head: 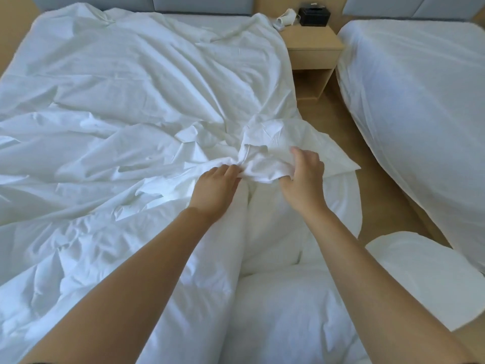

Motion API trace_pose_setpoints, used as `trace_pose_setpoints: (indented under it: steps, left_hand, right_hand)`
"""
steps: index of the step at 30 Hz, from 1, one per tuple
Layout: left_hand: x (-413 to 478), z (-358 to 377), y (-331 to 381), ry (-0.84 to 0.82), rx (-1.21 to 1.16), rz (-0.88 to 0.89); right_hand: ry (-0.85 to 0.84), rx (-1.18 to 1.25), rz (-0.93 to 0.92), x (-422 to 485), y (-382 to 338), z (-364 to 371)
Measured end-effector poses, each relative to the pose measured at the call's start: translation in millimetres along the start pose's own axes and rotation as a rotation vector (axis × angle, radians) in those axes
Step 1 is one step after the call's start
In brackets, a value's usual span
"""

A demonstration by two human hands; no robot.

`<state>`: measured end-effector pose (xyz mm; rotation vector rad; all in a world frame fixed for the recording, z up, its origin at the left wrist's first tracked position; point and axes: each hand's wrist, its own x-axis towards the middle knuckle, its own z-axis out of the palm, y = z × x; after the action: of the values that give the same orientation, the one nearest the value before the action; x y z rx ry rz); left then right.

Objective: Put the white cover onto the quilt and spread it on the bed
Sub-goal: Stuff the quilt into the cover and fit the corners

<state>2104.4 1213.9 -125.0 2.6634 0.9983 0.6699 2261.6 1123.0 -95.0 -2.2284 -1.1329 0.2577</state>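
White cover (126, 82), creased and bunched.

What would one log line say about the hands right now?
left-hand grip: pinches white cover | right-hand grip: holds same fold | white cover: rumpled across bed | step: unfinished

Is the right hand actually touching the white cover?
Touching. The head view shows the right hand with fingers tucked under a bunched fold of the white cover.

Wooden nightstand (313, 43) — black box (314, 15) on top; second white bed (420, 101) at right.
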Motion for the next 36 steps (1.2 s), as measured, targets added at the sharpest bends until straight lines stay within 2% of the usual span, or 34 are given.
trace_pose_setpoints:
  steps: [2,3,4,6,7,8,11,13,18,20,23,25,28,31,33,36]
  left_hand:
    - [6.5,-5.2,5.5,-0.134,-0.135,-0.146]
    - [9.4,-8.3,8.3,-0.170,-0.249,-0.206]
    - [12.9,-14.6,11.5,-0.207,-0.386,-0.280]
    - [21.6,-33.4,16.6,-0.266,-0.675,-0.404]
    - [25.8,-44.2,18.6,-0.307,-0.772,-0.428]
    - [28.6,-53.4,18.9,-0.351,-0.821,-0.430]
    - [31.1,-76.6,19.6,-0.470,-0.757,-0.376]
    - [27.1,-82.5,18.6,-0.484,-0.698,-0.365]
    - [9.2,-81.4,13.7,-0.321,-0.680,-0.435]
    - [-1.3,-82.0,6.5,-0.299,-0.675,-0.452]
    - [-20.0,-72.9,-15.5,-0.402,-0.384,-0.359]
    - [-26.9,-67.4,-27.9,-0.408,-0.244,-0.389]
    - [-18.8,-74.9,-30.7,-0.259,-0.278,-0.490]
    - [0.0,-104.2,-17.2,-0.087,-0.420,-0.481]
    - [8.7,-128.5,-1.5,-0.050,-0.491,-0.392]
    - [15.4,-154.7,12.4,-0.081,-0.596,-0.340]
  right_hand:
    - [0.292,0.085,0.026,-17.7,-10.0,8.0]
    - [0.360,0.154,0.086,-27.7,-15.2,13.0]
    - [0.300,0.251,0.184,-35.0,-22.4,16.6]
    - [-0.041,0.557,0.437,-41.8,-39.3,21.1]
    - [-0.167,0.699,0.510,-42.2,-46.1,20.4]
    - [-0.224,0.786,0.518,-40.6,-51.7,18.5]
    - [-0.167,0.864,0.455,-31.5,-70.0,11.2]
    - [-0.090,0.878,0.449,-29.6,-80.5,10.2]
    - [-0.068,1.009,0.528,-34.8,-89.7,14.6]
    - [-0.061,1.208,0.583,-34.0,-90.8,12.7]
    - [-0.048,1.593,0.631,-26.7,-90.4,4.9]
    - [-0.057,1.683,0.628,-22.4,-88.9,2.5]
    - [-0.130,1.589,0.597,-18.9,-89.8,8.2]
    - [-0.332,1.262,0.511,-21.3,-98.3,18.7]
    - [-0.434,1.137,0.462,-24.2,-113.8,22.6]
    - [-0.464,1.109,0.404,-21.2,-134.6,23.9]
